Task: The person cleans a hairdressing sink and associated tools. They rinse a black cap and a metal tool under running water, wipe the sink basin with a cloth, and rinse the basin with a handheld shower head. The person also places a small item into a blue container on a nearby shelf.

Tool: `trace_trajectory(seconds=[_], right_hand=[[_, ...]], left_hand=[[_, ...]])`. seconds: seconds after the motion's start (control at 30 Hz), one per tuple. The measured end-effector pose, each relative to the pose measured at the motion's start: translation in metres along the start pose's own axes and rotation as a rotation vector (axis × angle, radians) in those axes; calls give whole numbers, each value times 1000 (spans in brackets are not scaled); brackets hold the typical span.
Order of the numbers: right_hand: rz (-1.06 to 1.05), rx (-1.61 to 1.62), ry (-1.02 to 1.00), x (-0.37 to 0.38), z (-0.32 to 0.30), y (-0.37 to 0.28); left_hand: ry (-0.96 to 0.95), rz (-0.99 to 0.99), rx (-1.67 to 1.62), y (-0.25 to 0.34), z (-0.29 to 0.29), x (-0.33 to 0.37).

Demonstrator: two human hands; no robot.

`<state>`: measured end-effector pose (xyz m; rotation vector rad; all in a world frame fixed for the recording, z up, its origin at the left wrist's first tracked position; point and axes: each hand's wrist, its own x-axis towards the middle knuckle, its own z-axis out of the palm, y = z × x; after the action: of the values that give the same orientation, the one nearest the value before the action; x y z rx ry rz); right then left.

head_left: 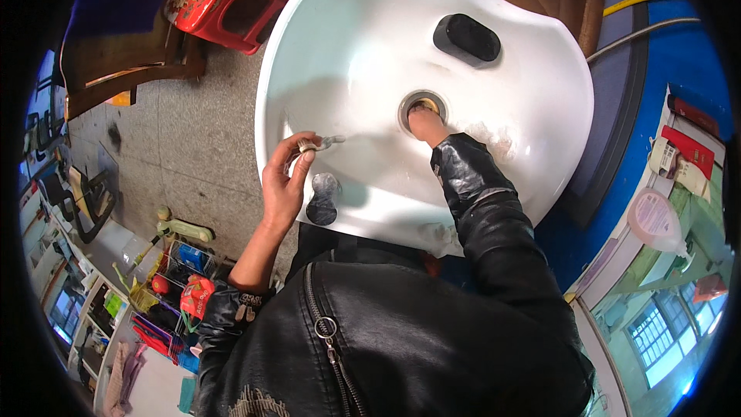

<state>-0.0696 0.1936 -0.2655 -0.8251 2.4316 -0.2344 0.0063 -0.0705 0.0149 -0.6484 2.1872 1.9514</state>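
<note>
Left hand (284, 185): pinching a small pale piece (308, 146) — hovering over the white basin (378, 54), near left side.
Right hand (427, 125): reaching into the drain (404, 113) — fingers hiding, grip I cannot tell.

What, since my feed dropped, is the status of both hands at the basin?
Left hand: pinching small whitish-grey object. Right hand: partly down round grey-rimmed drain of glossy white basin. Black oval block on basin, clear of both hands.

- Basin (532, 69): smooth, glossy, ceramic-like.
- Stool (213, 18), far left: glossy plastic.
- Jacket (448, 324), near: leather-like, soft sheen.
- Zip (333, 354): shiny metal.
- Floor (201, 131), left: matt, stone-like.
</note>
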Motion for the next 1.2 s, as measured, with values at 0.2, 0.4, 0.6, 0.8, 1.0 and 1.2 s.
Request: trace_trajectory(seconds=[0.2,0.4,0.6,0.8,1.0,1.2], right_hand=[[-55,-122,-130,10,-8,0],[-70,86,-420,24,-38,-1],[-34,160,-271,26,2,44],[83,155,-29,-1,-28,-13],[229,327,237,-11,-85,-57],[25,1222,193,37,-128,-152]], left_hand=[[19,-3,15,2,-6,-1],[63,3,3,-4,-10,-9],[48,-28,-30,5,-26,-12],[95,50,-111,-13,-39,-10],[103,99,-186,8,-49,-15],[176,156,-241,22,-65,-16]])
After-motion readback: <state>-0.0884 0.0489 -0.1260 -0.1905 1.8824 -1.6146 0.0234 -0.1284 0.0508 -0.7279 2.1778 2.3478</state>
